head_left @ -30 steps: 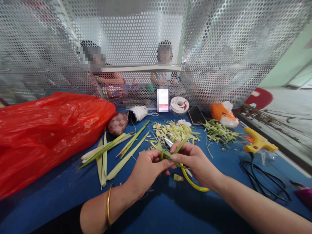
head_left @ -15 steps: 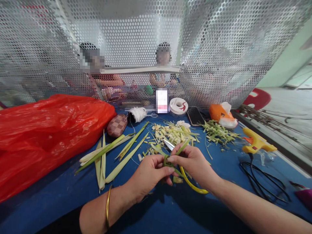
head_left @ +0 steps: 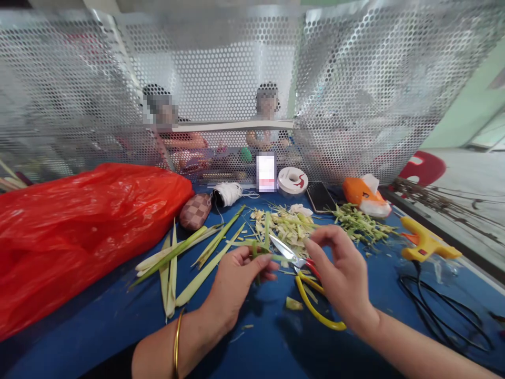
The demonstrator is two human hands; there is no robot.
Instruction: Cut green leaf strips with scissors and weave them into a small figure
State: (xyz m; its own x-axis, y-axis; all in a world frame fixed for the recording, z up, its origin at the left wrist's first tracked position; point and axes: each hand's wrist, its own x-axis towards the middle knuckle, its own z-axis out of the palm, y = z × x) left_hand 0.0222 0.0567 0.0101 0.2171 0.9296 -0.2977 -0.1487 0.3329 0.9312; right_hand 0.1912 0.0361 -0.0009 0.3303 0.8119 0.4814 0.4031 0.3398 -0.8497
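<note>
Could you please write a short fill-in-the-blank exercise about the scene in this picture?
1. Green leaf strips are pinched in the person's ____ hand.
2. The scissors on the table have large looped handles that are mainly ____ in colour.
3. The checkered pouch lies between the white thread and a large, shiny ____ plastic bag.
4. The corded glue gun lies on a ____ tabletop.

Missing words: left; yellow; red; blue.
</note>
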